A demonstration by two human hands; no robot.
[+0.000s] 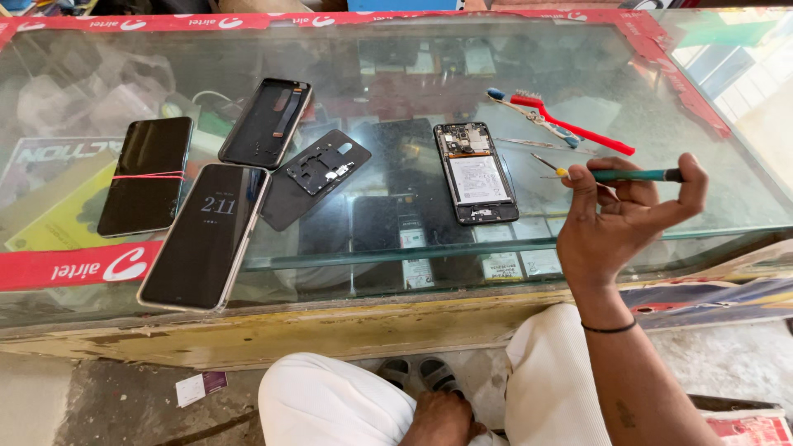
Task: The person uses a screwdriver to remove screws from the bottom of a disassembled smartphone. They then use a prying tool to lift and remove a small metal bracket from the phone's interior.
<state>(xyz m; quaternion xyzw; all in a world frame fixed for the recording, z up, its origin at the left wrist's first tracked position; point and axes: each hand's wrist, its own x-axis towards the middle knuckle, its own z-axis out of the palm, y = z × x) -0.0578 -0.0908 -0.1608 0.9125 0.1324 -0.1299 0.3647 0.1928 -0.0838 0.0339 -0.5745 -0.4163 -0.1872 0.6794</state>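
Observation:
My right hand (621,216) is raised over the right part of the glass counter (396,248) and grips a small green-handled screwdriver (615,174), its tip pointing left. Just left of it lies an opened phone (476,173) with the battery and circuit board showing. My left hand (442,419) rests low between my knees, under the counter edge, fingers curled with nothing seen in it.
On the left lie a phone with a lit screen (205,236), a dark phone with a red band (146,175), a back cover (266,122) and a black inner frame (316,176). A red toothbrush (570,123) and tweezers (541,144) lie behind the screwdriver.

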